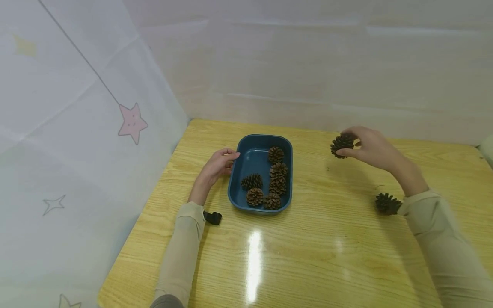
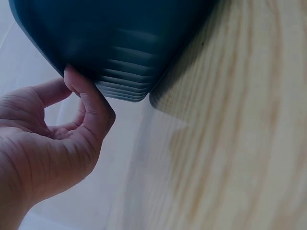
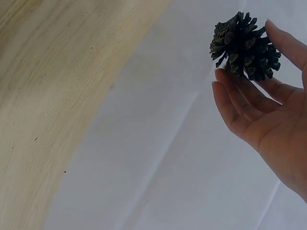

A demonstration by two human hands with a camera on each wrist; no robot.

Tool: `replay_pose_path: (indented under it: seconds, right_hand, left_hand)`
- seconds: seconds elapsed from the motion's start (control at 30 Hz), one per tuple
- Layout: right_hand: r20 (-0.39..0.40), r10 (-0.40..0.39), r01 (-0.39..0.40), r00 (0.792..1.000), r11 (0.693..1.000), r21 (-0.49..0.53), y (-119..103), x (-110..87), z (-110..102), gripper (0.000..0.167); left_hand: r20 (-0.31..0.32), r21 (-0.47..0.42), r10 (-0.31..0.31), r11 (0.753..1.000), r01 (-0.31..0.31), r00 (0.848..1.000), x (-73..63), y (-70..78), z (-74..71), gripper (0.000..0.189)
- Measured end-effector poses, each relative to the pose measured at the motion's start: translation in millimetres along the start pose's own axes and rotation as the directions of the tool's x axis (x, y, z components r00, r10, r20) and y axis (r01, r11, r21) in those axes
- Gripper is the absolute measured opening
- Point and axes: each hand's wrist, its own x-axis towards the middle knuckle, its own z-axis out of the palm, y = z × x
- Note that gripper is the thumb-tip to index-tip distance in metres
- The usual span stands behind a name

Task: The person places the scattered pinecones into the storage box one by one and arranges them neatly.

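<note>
A dark blue rectangular tub (image 1: 242, 161) stands on the wooden table, holding several brown pine cones (image 1: 278, 170) along its right side and near end. My left hand (image 1: 219, 164) pinches the tub's left rim between thumb and fingers; the left wrist view shows this grip on the tub's wall (image 2: 129, 52). Off to the right, above the table, my right hand (image 1: 371, 147) holds a pine cone (image 1: 341, 145). In the right wrist view that pine cone (image 3: 247, 48) sits between the thumb and the fingertips.
Another dark pine cone (image 1: 386, 203) lies on the table (image 1: 308, 248) by the right sleeve, which partly covers it. A black strap piece (image 1: 213, 217) shows at the left cuff. White sheeting (image 1: 289, 64) hangs behind the table and along its left side.
</note>
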Motion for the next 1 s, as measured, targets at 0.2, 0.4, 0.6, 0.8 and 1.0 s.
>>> replay_pose_path:
  seconds: [0.2, 0.4, 0.6, 0.8, 1.0]
  right_hand:
    - [-0.012, -0.019, 0.02, 1.0, 0.999, 0.032, -10, 5.2, 1, 0.065]
    - [-0.016, -0.047, 0.048, 0.999, 0.998, 0.036, -17, 8.9, 1, 0.064]
    - [-0.029, -0.075, 0.075, 0.997, 0.997, 0.029, -24, 14.4, 4, 0.061]
    - [-0.032, -0.094, 0.095, 0.995, 0.995, 0.032, -33, 20.8, 7, 0.06]
    - [-0.016, -0.101, 0.102, 0.995, 0.993, 0.055, -44, 26.9, 12, 0.063]
  left_hand:
    - [-0.008, 0.003, -0.005, 1.0, 0.005, 1.0, 0.2, 0.4, 0.6, 0.019]
    - [0.001, -0.021, -0.019, 1.0, 0.02, 1.0, 0.7, 0.9, 3.1, 0.019]
    - [0.002, -0.031, -0.02, 0.999, 0.02, 1.0, 1.8, 1.0, 4.8, 0.019]
    - [0.005, -0.033, -0.01, 0.999, 0.01, 1.0, 2.0, 0.1, 4.9, 0.018]
    - [0.002, -0.042, -0.008, 0.999, 0.008, 1.0, 1.6, -1.2, 4.5, 0.016]
